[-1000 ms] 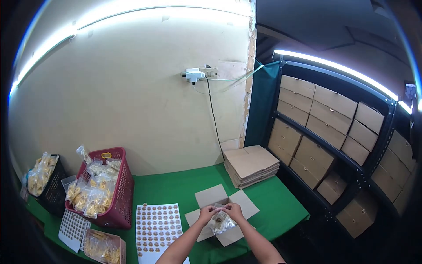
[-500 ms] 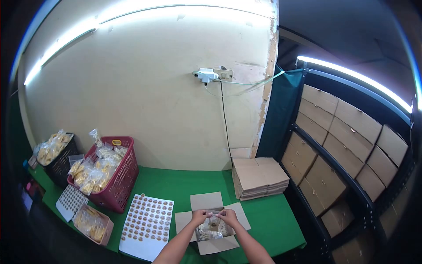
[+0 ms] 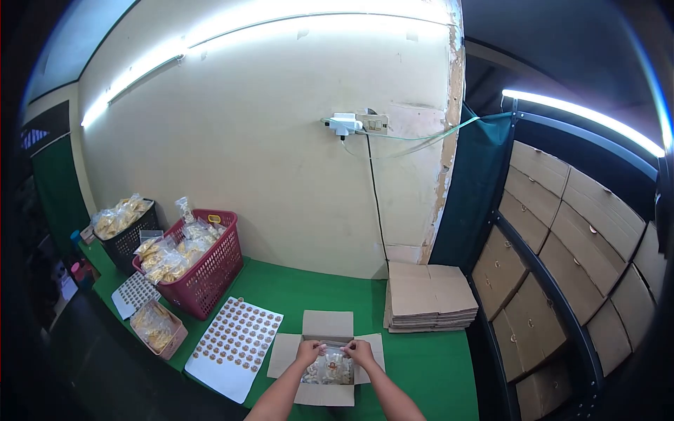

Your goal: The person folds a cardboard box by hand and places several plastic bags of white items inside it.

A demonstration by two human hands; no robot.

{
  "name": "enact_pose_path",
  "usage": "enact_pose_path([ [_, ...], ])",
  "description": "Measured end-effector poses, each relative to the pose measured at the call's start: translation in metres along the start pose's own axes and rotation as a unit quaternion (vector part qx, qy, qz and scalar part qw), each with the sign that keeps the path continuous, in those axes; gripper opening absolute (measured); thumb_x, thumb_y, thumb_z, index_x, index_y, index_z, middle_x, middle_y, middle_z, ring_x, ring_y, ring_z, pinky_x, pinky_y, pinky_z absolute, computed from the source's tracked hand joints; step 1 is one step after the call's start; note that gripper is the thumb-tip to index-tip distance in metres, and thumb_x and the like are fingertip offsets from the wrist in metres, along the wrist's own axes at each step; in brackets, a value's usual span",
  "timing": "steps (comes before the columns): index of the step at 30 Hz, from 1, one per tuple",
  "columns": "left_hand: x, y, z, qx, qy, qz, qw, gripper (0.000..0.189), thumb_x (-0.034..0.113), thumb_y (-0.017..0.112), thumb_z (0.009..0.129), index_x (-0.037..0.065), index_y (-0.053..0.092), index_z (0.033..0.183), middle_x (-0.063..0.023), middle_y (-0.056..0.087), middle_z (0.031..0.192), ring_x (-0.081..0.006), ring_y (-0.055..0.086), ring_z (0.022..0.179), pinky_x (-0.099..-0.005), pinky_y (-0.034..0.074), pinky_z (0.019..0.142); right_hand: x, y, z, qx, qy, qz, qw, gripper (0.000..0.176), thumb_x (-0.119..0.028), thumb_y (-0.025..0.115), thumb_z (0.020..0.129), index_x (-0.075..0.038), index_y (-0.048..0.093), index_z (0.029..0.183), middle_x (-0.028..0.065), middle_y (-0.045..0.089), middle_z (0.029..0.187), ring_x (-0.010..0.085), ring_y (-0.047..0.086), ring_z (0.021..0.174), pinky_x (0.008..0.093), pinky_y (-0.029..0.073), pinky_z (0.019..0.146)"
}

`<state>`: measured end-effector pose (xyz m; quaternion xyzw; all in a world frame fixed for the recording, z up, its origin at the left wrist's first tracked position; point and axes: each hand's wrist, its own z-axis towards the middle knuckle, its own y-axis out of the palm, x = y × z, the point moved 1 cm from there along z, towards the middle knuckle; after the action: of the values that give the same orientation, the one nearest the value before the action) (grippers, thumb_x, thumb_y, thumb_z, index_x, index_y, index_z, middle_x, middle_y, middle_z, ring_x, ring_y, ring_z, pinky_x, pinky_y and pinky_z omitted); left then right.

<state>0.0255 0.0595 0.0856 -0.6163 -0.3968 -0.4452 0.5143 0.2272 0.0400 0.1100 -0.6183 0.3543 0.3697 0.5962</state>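
Observation:
An open cardboard box (image 3: 328, 324) stands on the green table in front of me with its flaps folded out. Inside it, or just over it, is a clear plastic bag (image 3: 328, 368) of pale pieces with a small brown sticker on its front. My left hand (image 3: 309, 351) pinches the left end of the bag's top edge. At the right end, my right hand (image 3: 359, 351) pinches the same edge. The top edge is stretched between both hands. How far the bag reaches into the box is hidden.
Left of the box lies a sheet of round stickers (image 3: 235, 344). Beyond it stand a maroon basket (image 3: 203, 277) and a black basket (image 3: 130, 245), both full of bags, plus a small pink bin (image 3: 168, 346). Flattened cardboard (image 3: 430, 298) is stacked right, beside shelved boxes (image 3: 537, 274).
My hands have moved apart along the bag's top edge, which is now pulled straight. The bag's front and sticker show more plainly. The camera view has turned left.

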Motion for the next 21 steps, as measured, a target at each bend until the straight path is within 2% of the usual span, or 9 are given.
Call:
enact_pose_path([
  [7,-0.007,-0.003,0.002,0.036,0.019,0.038,0.998,0.02,0.016,0.063,0.085,-0.003,0.067,0.083,-0.0094,0.068,0.074,-0.0148,0.067,0.065,-0.0273,0.052,0.06,0.016,0.007,0.009,-0.011,0.01,0.125,0.992,0.021,-0.019,0.075,0.075,0.0,0.066,0.074,0.008,0.066,0.063,0.0139,0.063,0.055,0.027,0.051,0.056],
  [9,-0.001,0.002,-0.002,0.052,-0.006,-0.012,0.999,0.019,0.015,0.063,0.085,-0.003,0.067,0.084,-0.0089,0.068,0.073,-0.0149,0.067,0.066,-0.0277,0.052,0.061,0.008,0.005,0.006,0.058,0.006,-0.065,0.996,0.026,-0.02,0.076,0.073,-0.003,0.065,0.089,0.0106,0.067,0.078,0.0196,0.065,0.069,0.0307,0.052,0.065],
  [10,0.002,0.004,-0.001,0.05,-0.001,-0.009,0.999,0.019,0.015,0.063,0.085,-0.003,0.067,0.084,-0.0089,0.068,0.073,-0.0149,0.067,0.066,-0.0277,0.052,0.061,-0.006,0.004,0.0,0.063,0.004,-0.063,0.996,0.026,-0.02,0.076,0.073,-0.003,0.065,0.089,0.0106,0.067,0.078,0.0196,0.065,0.069,0.0307,0.052,0.065],
  [12,0.007,0.007,-0.005,0.121,0.001,0.089,0.989,0.017,0.014,0.063,0.084,-0.003,0.067,0.085,-0.0089,0.068,0.075,-0.0163,0.067,0.065,-0.0276,0.052,0.061,-0.034,0.003,-0.023,0.251,-0.065,-0.149,0.954,0.039,-0.021,0.075,0.072,-0.006,0.06,0.104,0.0137,0.061,0.101,0.0252,0.062,0.091,0.0338,0.049,0.076],
  [13,0.021,0.009,-0.012,0.124,-0.018,-0.003,0.992,0.017,0.014,0.063,0.084,-0.003,0.067,0.088,-0.0089,0.068,0.075,-0.0162,0.066,0.066,-0.0272,0.053,0.061,-0.044,0.003,-0.027,0.187,-0.037,-0.139,0.972,0.048,-0.023,0.074,0.073,-0.005,0.053,0.113,0.0155,0.053,0.116,0.0282,0.054,0.107,0.0361,0.046,0.085],
  [14,0.015,0.011,-0.007,0.124,-0.017,-0.003,0.992,0.017,0.014,0.063,0.084,-0.003,0.067,0.088,-0.0089,0.068,0.075,-0.0162,0.066,0.066,-0.0272,0.053,0.061,-0.039,0.012,-0.023,0.189,-0.038,-0.139,0.971,0.048,-0.023,0.074,0.073,-0.005,0.053,0.113,0.0155,0.053,0.116,0.0282,0.054,0.107,0.0361,0.046,0.085],
  [16,0.007,0.018,0.001,0.098,0.038,-0.053,0.993,0.018,0.012,0.062,0.085,-0.004,0.066,0.091,-0.009,0.067,0.076,-0.0152,0.065,0.068,-0.0278,0.053,0.061,-0.026,0.034,-0.014,0.117,-0.171,-0.064,0.976,0.046,-0.023,0.073,0.074,-0.004,0.054,0.111,0.0159,0.056,0.111,0.0288,0.058,0.102,0.0369,0.047,0.085],
  [18,0.005,0.019,0.002,0.098,0.024,-0.096,0.99,0.019,0.013,0.061,0.086,-0.002,0.066,0.096,-0.0085,0.067,0.081,-0.0139,0.064,0.073,-0.0283,0.053,0.065,-0.015,0.044,-0.008,0.079,-0.145,0.025,0.986,0.047,-0.025,0.073,0.075,-0.002,0.054,0.112,0.016,0.061,0.104,0.0285,0.062,0.094,0.0366,0.049,0.082],
  [21,0.013,0.014,-0.002,-0.055,-0.037,-0.26,0.963,0.026,0.021,0.063,0.086,0.0,0.065,0.102,-0.007,0.065,0.09,-0.0134,0.061,0.08,-0.027,0.051,0.074,0.004,0.05,0.003,0.118,-0.071,0.079,0.987,0.033,-0.015,0.067,0.08,0.0,0.058,0.108,0.0129,0.067,0.094,0.0211,0.065,0.086,0.0312,0.052,0.073],
])
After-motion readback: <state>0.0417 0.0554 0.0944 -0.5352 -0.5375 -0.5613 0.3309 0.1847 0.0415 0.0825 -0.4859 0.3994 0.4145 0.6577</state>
